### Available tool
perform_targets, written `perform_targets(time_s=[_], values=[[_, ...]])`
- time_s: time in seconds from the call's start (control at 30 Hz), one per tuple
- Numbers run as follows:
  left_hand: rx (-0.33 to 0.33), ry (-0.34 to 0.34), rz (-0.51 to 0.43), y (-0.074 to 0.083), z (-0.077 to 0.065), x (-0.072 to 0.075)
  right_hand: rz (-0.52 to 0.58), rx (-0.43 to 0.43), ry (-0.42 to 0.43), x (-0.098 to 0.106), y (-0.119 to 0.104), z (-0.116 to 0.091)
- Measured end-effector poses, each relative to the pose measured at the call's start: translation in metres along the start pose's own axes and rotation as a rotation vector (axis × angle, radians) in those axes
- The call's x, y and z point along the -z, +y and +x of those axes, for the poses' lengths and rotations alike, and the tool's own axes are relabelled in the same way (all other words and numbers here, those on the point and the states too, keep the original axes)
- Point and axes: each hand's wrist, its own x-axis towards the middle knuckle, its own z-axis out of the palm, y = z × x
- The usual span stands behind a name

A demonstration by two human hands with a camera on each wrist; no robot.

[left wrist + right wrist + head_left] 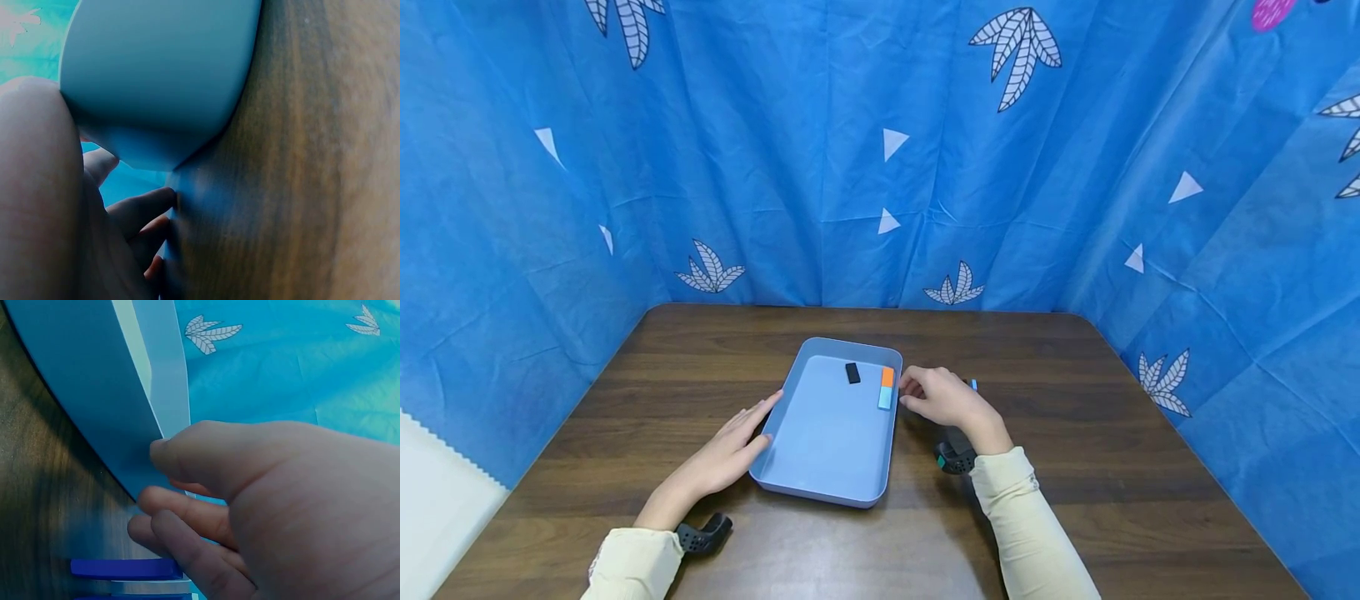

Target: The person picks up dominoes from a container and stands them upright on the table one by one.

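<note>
A shallow blue-grey tray [827, 442] lies on the table. Along its left side rests my left hand [722, 454], fingers extended and thumb by the rim. My right hand [951, 400] is at the tray's right wall, fingers loosely bent; in the right wrist view the thumb lies right at the rim and nothing is between the fingers. Inside the tray, a small black block [853, 372] lies near the far end. Against the right wall an orange block [887, 377] and a light blue block [885, 397] lie end to end.
Behind my right hand, a small blue object [973, 384] is mostly hidden; the right wrist view shows blue-violet and white layers [128, 569] below the fingers. A blue patterned curtain [865, 150] encloses the back and sides of the brown wooden table [1037, 350].
</note>
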Motion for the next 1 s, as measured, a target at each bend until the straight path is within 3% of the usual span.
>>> perform_targets(time_s=[0.3,1.0], values=[[-0.001,0.005,0.001,0.000,0.000,0.000,-0.044,-0.043,-0.003,0.000,-0.005,0.000],[0.004,-0.005,-0.006,-0.001,0.001,0.002,-0.134,-0.058,-0.031,0.000,-0.011,0.000]])
